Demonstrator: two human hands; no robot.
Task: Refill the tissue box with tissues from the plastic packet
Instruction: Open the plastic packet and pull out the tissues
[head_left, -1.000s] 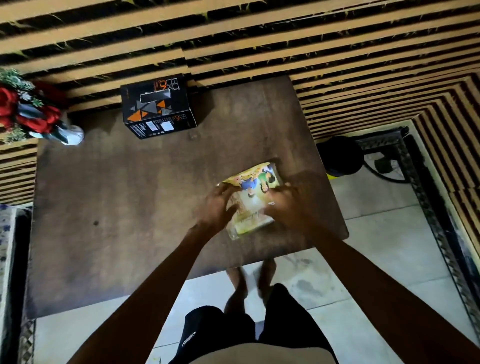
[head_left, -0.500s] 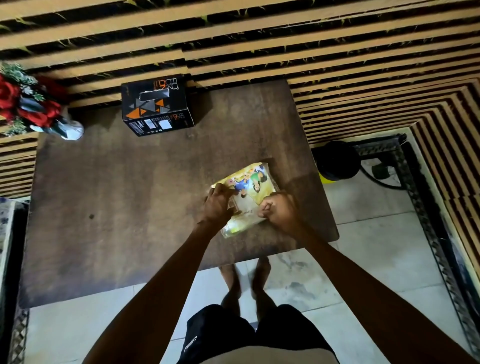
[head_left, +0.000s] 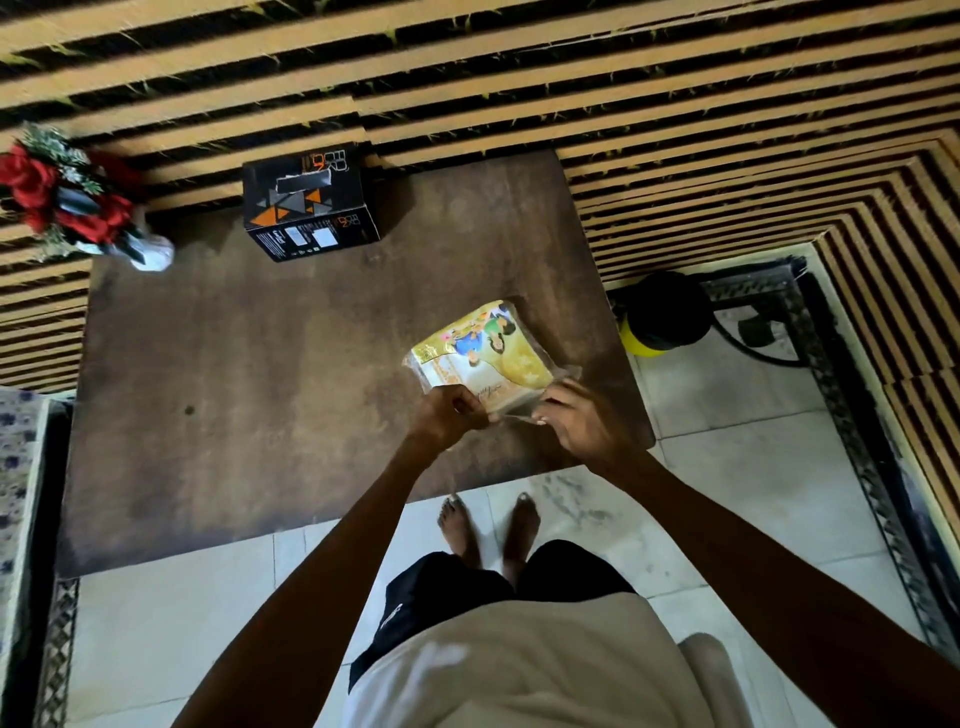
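Observation:
A yellow plastic packet of tissues (head_left: 480, 356) with cartoon figures lies on the dark wooden table (head_left: 270, 384), near its right front corner. My left hand (head_left: 449, 418) pinches the packet's near edge on the left. My right hand (head_left: 576, 423) pinches the clear plastic flap of that same edge on the right. The black tissue box (head_left: 309, 202) with orange triangles stands at the back of the table, its top slot facing up, well away from both hands.
A vase of red flowers (head_left: 67, 200) stands at the table's back left corner. A black and yellow round object (head_left: 662, 314) sits on the tiled floor right of the table. A striped slatted wall (head_left: 519, 78) runs behind. My bare feet stand at the front edge.
Both hands slid from the packet's sides to its near edge and now pinch the plastic there. The packet has shifted slightly on the table.

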